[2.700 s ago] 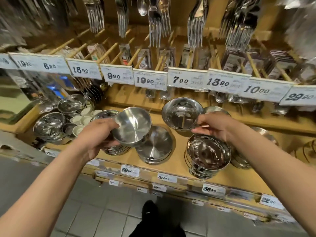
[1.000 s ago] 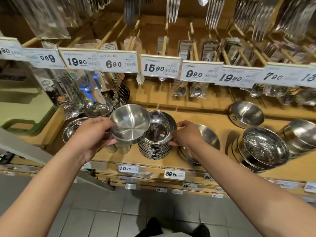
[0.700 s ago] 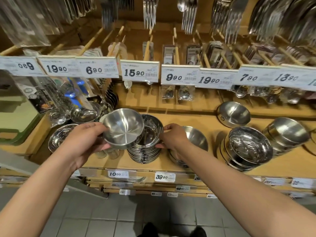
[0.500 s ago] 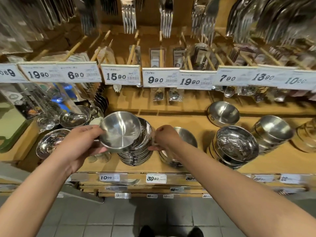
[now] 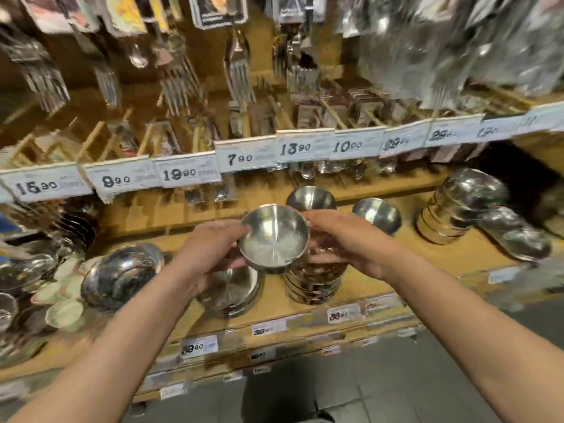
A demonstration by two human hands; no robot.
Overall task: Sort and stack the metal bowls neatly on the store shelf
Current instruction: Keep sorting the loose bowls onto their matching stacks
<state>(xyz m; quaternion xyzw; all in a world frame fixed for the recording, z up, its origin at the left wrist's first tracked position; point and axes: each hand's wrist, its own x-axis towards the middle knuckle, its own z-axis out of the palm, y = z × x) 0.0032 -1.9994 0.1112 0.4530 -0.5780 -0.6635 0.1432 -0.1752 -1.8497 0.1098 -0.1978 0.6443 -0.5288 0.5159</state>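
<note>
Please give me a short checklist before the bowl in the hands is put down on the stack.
1. Left hand grips the bowl: ok.
2. Right hand steadies the bowl: ok, though its fingers are partly hidden.
3. Bowl above the stack: not ok, it sits left of it.
4. Bowl level: not ok, tilted toward the camera.
5. Stack straight: cannot tell, blurred.

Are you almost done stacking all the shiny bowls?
Not yet. Some already sit in stacks, like the tall stack at right. Right now the left hand holds one bowl just above another stack, with the right hand around that stack. Two loose bowls behind and the plates look unsorted.
</note>
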